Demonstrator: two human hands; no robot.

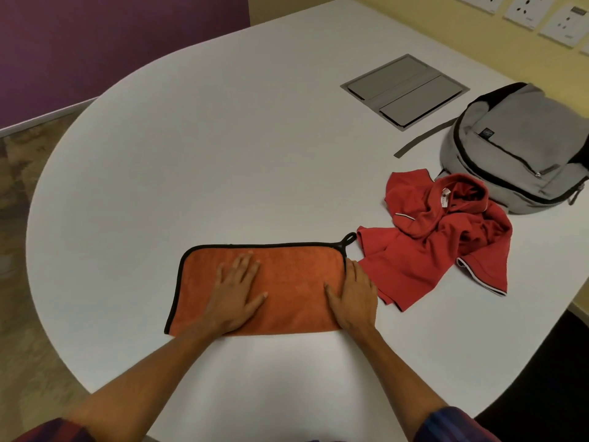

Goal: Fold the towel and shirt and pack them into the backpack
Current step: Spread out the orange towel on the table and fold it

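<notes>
An orange towel (296,282) with black trim lies flat on the white table, folded into a long rectangle. My left hand (237,293) presses flat on its left half, fingers spread. Along the towel's right edge rests my right hand (355,296), fingers straight and pointing away from me. A crumpled red shirt (446,237) with white-trimmed sleeves lies just right of the towel. Behind the shirt, at the far right, a grey backpack (522,145) with black zips lies on its back, and its zips look closed.
The white table (223,138) has a rounded left end. A grey cable hatch (404,90) is set into its top behind the shirt. A backpack strap (420,138) trails toward the hatch. Wall sockets (541,14) line the yellow wall at upper right.
</notes>
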